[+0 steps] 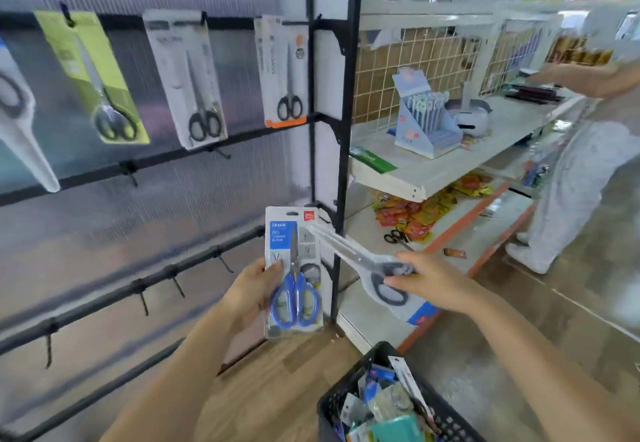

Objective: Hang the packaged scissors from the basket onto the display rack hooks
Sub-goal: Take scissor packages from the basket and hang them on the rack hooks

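Observation:
My left hand grips a pack of blue-handled scissors, held upright in front of the black display rack. My right hand pinches a second pack with grey-handled scissors, its tip pointing up-left toward the blue pack. The black basket sits at the bottom right with several more packs inside. Several packs hang on the rack's top row, among them a yellow one and a white one. Bare hooks stick out from the lower bars.
A black upright post ends the rack on the right. Beyond it stand white shelves with a pen display box and snack bags. Another person stands at the far right, reaching toward the shelf.

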A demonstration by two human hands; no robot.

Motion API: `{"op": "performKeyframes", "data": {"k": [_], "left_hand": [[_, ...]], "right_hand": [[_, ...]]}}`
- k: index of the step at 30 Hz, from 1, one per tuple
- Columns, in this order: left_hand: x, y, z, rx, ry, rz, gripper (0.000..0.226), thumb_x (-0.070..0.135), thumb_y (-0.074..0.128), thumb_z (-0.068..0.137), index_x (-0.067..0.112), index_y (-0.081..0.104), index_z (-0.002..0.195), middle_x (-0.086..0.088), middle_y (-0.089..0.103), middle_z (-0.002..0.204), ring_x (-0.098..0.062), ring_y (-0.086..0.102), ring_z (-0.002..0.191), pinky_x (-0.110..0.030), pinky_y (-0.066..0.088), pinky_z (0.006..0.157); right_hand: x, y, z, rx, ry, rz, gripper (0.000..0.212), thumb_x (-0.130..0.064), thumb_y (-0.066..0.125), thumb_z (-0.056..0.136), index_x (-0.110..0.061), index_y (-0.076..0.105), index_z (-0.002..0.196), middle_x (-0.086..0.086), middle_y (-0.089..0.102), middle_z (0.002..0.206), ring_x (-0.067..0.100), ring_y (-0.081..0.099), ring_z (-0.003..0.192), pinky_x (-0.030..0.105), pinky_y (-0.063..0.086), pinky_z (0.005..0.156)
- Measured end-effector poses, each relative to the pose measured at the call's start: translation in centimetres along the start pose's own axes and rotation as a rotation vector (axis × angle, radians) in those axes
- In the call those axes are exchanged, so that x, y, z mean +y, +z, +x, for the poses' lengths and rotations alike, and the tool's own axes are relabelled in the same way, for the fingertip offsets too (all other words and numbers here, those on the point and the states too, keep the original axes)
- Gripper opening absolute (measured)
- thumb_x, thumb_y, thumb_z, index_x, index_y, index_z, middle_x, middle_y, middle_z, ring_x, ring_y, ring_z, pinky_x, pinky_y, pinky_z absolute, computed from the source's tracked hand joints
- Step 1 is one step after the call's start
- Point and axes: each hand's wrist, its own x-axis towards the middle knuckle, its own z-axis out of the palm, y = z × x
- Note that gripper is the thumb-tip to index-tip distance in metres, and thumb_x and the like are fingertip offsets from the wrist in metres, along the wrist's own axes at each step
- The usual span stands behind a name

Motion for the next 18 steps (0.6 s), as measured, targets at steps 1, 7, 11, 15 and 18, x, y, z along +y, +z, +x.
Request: {"op": "performKeyframes", "data": {"k": [1, 7, 11, 15, 18], "left_hand": [[0.6, -1.1, -0.4, 0.006, 0.007, -0.011, 0.022, 0.019, 0.040, 0.101, 0.010, 0.059, 0.108, -0.005, 0.074, 0.090, -0.021, 0.071, 0.079, -0.031, 0.058, 0.064], [3.4, -6.0, -2.9, 0.025, 0.025, -0.068, 0.029, 0.022, 0.041, 0.101, 0.005, 0.058, 0.118, -0.012, 0.071, 0.107, -0.026, 0.070, 0.092, -0.036, 0.059, 0.075], [4.1, -8.1, -4.5, 0.000, 0.030, -0.064, 0.031, 0.022, 0.043, 0.098, 0.003, 0.057, 0.119, -0.014, 0.070, 0.107, -0.027, 0.068, 0.092, -0.036, 0.057, 0.076], [4.3, -10.6, -6.1, -0.040, 0.084, -0.031, 0.061, 0.033, 0.076, 0.075, 0.002, 0.053, 0.123, -0.016, 0.069, 0.110, -0.030, 0.067, 0.096, -0.038, 0.056, 0.078], [4.2, -12.8, -7.0, -0.081, 0.100, -0.034, 0.087, 0.040, 0.090, 0.054, 0.002, 0.052, 0.123, -0.019, 0.066, 0.116, -0.035, 0.065, 0.103, -0.042, 0.055, 0.083]], "right_hand": [[-1.5, -0.3, 0.6, -0.033, -0.051, -0.073, 0.010, -0.039, 0.062, 0.088, -0.032, 0.057, 0.093, -0.013, 0.056, 0.084, 0.001, 0.052, 0.075, 0.017, 0.036, 0.062], [-12.0, -1.0, 3.9, -0.169, -0.231, -0.512, 0.027, -0.035, 0.068, 0.084, -0.017, 0.059, 0.102, -0.006, 0.053, 0.078, 0.013, 0.050, 0.071, 0.023, 0.031, 0.054], [-17.4, -0.3, 7.1, -0.206, -0.284, -0.611, 0.026, -0.034, 0.072, 0.081, -0.025, 0.052, 0.096, -0.012, 0.038, 0.073, 0.016, 0.045, 0.079, 0.028, 0.032, 0.058], [-21.0, 0.8, 9.9, -0.260, -0.290, -0.619, 0.034, -0.033, 0.078, 0.075, -0.020, 0.047, 0.080, -0.003, 0.046, 0.080, 0.020, 0.048, 0.080, 0.030, 0.034, 0.064], [-23.2, 2.2, 11.0, -0.246, -0.327, -0.617, 0.035, -0.030, 0.079, 0.074, -0.017, 0.056, 0.096, 0.001, 0.054, 0.093, 0.022, 0.053, 0.088, 0.029, 0.036, 0.064]]}}
